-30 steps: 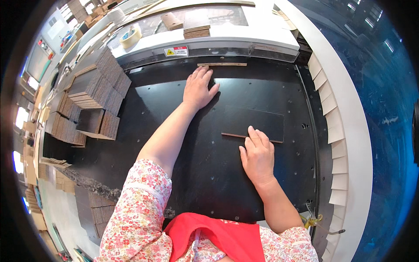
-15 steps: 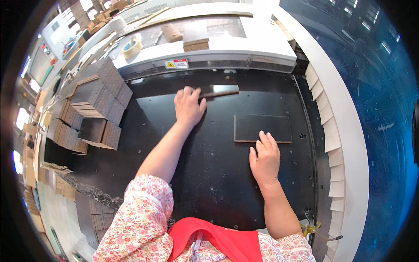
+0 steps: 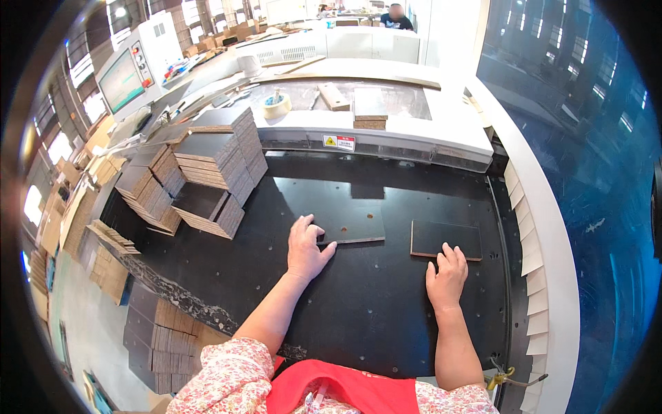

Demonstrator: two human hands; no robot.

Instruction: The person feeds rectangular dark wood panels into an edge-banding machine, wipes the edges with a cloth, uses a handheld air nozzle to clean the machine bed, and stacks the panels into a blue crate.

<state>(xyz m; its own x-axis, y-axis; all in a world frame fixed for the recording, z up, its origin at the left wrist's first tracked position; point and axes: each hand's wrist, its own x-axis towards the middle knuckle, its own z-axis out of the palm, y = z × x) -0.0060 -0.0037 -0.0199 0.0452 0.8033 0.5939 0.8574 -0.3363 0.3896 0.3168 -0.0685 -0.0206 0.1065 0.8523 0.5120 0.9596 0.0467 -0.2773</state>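
Note:
On the black work surface [image 3: 358,297] lie two dark, thin-edged rectangular boards. My left hand [image 3: 307,248] grips the left end of the left board [image 3: 358,222], thumb along its near edge and fingers curled at its corner. Two small brownish round holes show in that board's glossy face. My right hand [image 3: 448,276] rests at the near edge of the right board [image 3: 445,238], its fingers stretched out with the tips touching the edge. A short gap separates the two boards.
Stacks of similar boards [image 3: 214,162] stand at the left, with more stacked lower down [image 3: 158,338]. Behind runs a white machine beam [image 3: 414,141], carrying a tape roll [image 3: 276,105] and small board pieces [image 3: 370,105]. A pleated white guard [image 3: 527,255] borders the right side. A person [image 3: 396,18] is far back.
My left hand has brought the left board nearer to me, and its face with holes now shows. The right hand stays at its board. The whole view has tilted upward.

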